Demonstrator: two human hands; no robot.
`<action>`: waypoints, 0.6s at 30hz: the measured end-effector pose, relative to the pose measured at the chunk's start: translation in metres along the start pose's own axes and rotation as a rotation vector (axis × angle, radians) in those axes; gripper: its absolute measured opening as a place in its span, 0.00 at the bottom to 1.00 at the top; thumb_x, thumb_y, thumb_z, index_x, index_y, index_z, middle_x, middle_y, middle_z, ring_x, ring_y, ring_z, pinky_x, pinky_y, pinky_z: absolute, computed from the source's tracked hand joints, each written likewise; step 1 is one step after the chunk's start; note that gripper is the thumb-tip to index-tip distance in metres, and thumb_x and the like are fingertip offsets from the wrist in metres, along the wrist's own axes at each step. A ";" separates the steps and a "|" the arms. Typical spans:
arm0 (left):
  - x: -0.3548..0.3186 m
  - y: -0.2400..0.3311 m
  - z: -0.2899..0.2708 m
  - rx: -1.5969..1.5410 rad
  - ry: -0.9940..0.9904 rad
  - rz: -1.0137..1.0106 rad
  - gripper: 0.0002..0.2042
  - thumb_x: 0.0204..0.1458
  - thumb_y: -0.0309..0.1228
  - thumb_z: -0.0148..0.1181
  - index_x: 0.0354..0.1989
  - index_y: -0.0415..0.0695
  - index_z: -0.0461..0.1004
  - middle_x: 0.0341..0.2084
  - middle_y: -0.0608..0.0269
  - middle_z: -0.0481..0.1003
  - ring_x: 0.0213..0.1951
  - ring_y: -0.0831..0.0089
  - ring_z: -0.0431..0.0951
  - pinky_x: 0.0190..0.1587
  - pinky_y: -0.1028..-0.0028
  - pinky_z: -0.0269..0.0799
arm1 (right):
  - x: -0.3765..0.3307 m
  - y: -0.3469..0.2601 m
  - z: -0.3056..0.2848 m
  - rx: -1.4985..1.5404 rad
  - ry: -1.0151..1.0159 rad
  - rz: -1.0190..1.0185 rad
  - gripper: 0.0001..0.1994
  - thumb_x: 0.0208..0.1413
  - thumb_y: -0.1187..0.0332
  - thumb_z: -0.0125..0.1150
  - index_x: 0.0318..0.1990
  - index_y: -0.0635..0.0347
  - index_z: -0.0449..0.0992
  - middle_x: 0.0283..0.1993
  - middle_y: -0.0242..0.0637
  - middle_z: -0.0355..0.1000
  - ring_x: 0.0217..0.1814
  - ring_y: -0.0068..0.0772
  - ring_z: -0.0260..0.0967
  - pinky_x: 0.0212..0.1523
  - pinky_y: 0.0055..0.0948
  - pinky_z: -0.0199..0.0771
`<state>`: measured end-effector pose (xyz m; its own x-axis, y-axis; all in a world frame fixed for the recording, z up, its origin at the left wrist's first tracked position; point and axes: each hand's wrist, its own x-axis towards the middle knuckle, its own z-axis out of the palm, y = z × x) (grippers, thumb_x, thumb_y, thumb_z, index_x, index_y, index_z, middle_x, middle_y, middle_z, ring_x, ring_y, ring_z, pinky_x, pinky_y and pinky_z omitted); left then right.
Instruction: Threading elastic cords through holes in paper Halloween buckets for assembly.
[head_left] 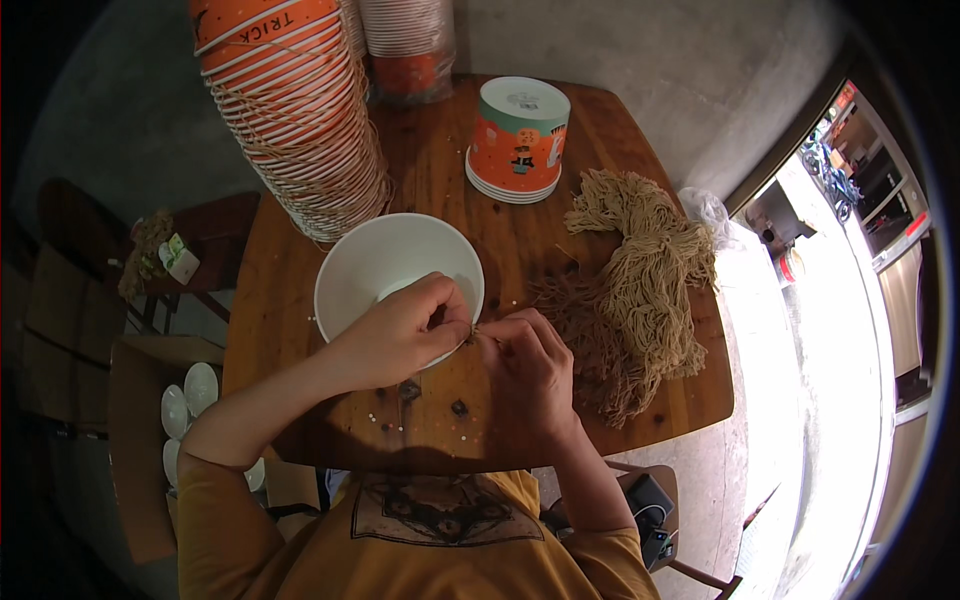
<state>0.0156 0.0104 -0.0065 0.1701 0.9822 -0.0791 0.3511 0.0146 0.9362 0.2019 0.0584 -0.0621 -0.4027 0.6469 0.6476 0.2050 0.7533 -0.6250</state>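
Observation:
A white-lined paper bucket (355,262) stands on the wooden table in front of me, mouth upward. At its near right rim, my left hand (410,325) and my right hand (535,365) meet, both pinched closed. Between their fingertips shows a small bit of brown cord (472,338); most of it is hidden by the fingers. My left forearm crosses in front of the bucket. Just right of my right hand lies a loose bundle of tan cords (655,290), spread in a thick tangle.
A tall leaning stack of orange buckets with cords (290,130) rises at the back left. Behind it are plastic-wrapped buckets (410,45). Upside-down nested buckets (520,140) stand at the back of the table (430,150). A cardboard box (140,440) with white pieces sits lower left.

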 end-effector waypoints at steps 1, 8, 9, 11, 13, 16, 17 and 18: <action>-0.001 0.002 0.001 0.012 0.011 -0.025 0.06 0.56 0.27 0.56 0.35 0.39 0.67 0.30 0.66 0.69 0.33 0.78 0.68 0.38 0.76 0.66 | 0.000 0.000 0.000 0.005 0.000 0.009 0.09 0.46 0.81 0.66 0.33 0.59 0.74 0.32 0.37 0.72 0.30 0.33 0.73 0.26 0.27 0.75; -0.006 0.008 0.000 0.008 0.004 0.019 0.08 0.57 0.28 0.58 0.37 0.38 0.67 0.29 0.66 0.70 0.32 0.79 0.68 0.38 0.76 0.67 | -0.001 -0.001 -0.001 0.026 -0.006 0.036 0.09 0.47 0.81 0.66 0.34 0.59 0.75 0.32 0.37 0.72 0.30 0.32 0.73 0.26 0.26 0.75; -0.006 0.006 0.000 0.009 0.003 0.020 0.08 0.57 0.28 0.58 0.37 0.38 0.67 0.29 0.66 0.70 0.32 0.79 0.68 0.38 0.76 0.67 | 0.000 -0.002 -0.001 0.012 -0.005 0.033 0.09 0.46 0.80 0.66 0.33 0.57 0.74 0.31 0.34 0.72 0.30 0.32 0.73 0.27 0.28 0.75; -0.005 0.000 0.002 0.027 -0.003 -0.009 0.09 0.57 0.29 0.59 0.37 0.38 0.67 0.28 0.67 0.70 0.31 0.79 0.68 0.36 0.76 0.68 | -0.001 -0.001 0.000 0.001 -0.007 0.030 0.10 0.46 0.78 0.67 0.32 0.55 0.73 0.31 0.31 0.71 0.30 0.32 0.73 0.27 0.31 0.75; -0.005 0.006 -0.001 0.032 0.001 -0.067 0.09 0.57 0.29 0.59 0.37 0.38 0.67 0.28 0.66 0.70 0.31 0.79 0.69 0.36 0.75 0.68 | -0.002 0.000 0.001 -0.006 -0.005 0.027 0.10 0.46 0.78 0.67 0.32 0.55 0.72 0.31 0.30 0.71 0.30 0.32 0.72 0.26 0.30 0.75; -0.006 0.005 0.000 0.074 0.008 -0.103 0.08 0.58 0.29 0.58 0.37 0.38 0.67 0.28 0.64 0.71 0.31 0.78 0.69 0.35 0.74 0.68 | -0.001 -0.002 0.001 0.008 -0.003 0.021 0.10 0.45 0.78 0.67 0.32 0.55 0.72 0.31 0.30 0.71 0.29 0.31 0.72 0.25 0.29 0.75; -0.006 0.003 0.001 0.109 0.014 -0.083 0.08 0.58 0.29 0.57 0.37 0.38 0.67 0.28 0.63 0.71 0.31 0.77 0.69 0.35 0.74 0.68 | -0.001 -0.002 0.001 0.009 -0.003 0.020 0.10 0.45 0.78 0.67 0.32 0.55 0.72 0.31 0.30 0.71 0.29 0.31 0.72 0.25 0.29 0.75; -0.007 0.002 0.002 0.110 0.014 -0.083 0.08 0.58 0.29 0.57 0.37 0.38 0.67 0.28 0.63 0.71 0.31 0.77 0.69 0.35 0.74 0.68 | -0.002 -0.002 0.001 0.011 -0.009 0.021 0.10 0.46 0.80 0.67 0.33 0.56 0.73 0.32 0.33 0.71 0.30 0.32 0.73 0.25 0.28 0.75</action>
<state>0.0169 0.0036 -0.0048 0.1236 0.9811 -0.1491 0.4622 0.0760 0.8835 0.2015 0.0552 -0.0621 -0.4062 0.6616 0.6303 0.2034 0.7379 -0.6435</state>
